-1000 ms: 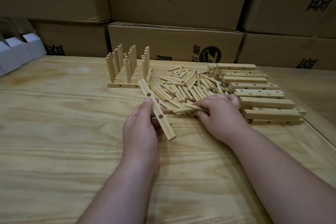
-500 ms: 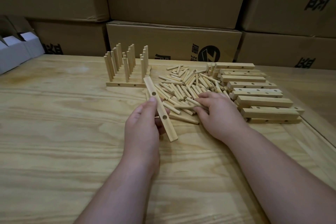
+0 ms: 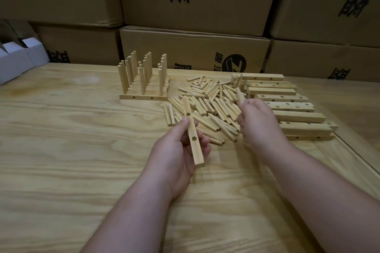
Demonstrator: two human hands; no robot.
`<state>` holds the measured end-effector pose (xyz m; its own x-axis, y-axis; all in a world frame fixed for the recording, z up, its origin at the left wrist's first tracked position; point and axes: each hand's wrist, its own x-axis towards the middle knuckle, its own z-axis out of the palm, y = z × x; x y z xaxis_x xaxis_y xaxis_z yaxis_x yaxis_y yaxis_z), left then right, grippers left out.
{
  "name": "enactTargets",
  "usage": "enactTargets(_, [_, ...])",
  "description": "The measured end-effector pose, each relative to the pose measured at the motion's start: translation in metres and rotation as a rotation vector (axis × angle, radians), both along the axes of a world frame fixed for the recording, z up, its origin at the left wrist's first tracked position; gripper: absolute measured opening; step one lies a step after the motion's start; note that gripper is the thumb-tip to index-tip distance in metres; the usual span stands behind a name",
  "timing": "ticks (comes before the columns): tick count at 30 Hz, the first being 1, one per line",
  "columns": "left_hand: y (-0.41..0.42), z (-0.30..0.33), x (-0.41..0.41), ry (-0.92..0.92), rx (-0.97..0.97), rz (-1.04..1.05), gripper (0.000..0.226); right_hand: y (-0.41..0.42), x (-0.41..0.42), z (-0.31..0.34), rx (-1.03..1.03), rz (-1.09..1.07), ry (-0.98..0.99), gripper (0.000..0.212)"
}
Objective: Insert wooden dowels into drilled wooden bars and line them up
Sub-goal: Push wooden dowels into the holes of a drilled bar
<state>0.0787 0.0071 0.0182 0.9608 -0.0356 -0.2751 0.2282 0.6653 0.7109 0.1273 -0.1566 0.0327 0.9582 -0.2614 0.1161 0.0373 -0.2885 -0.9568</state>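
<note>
At the far left edge of the plywood table stand white cartons, with brown cardboard boxes stacked along the far side. Right of the cartons, a row of finished bars lies side by side, each with dowels standing upright in it. Nearer and right of that row, the left hand holds a drilled wooden bar above the table, thumb on top and fingers curled beneath; two holes in the bar face up and its far end points toward the loose dowel pile. That pile spreads across the middle of the table. Above its right edge, the right hand grips a single dowel, which sticks up from the closed fingers. Farthest right lies a stack of empty drilled bars, just beside the pile.
</note>
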Motion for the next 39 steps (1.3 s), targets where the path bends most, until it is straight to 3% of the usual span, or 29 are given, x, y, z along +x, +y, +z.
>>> enactTargets(6, [-0.001,0.0,0.0,0.011,0.012,0.022,0.026,-0.003,-0.04,-0.029,0.133,0.049,-0.155,0.011])
enactTargets(10, [-0.001,0.001,0.001,0.014,0.075,0.037,0.019,0.013,-0.038,-0.029,0.035,0.166,-0.242,0.007])
enactTargets(14, [0.002,0.0,0.001,-0.018,0.069,-0.009,0.018,0.017,-0.031,-0.031,0.043,0.166,-0.238,0.005])
enactTargets(18, [0.003,0.001,0.002,-0.061,0.027,-0.04,0.041,0.013,-0.029,-0.031,0.115,0.148,-0.234,0.006])
enactTargets(31, [0.001,-0.004,-0.001,-0.064,0.12,0.014,0.018,0.014,-0.029,-0.032,0.128,0.184,-0.226,0.009])
enactTargets(37, [0.002,-0.002,-0.004,-0.154,0.16,-0.024,0.04,0.013,-0.031,-0.032,0.087,0.212,-0.28,0.009])
enactTargets(39, [0.007,-0.001,-0.004,-0.2,0.233,-0.016,0.038,0.013,-0.032,-0.031,0.08,0.223,-0.283,0.009])
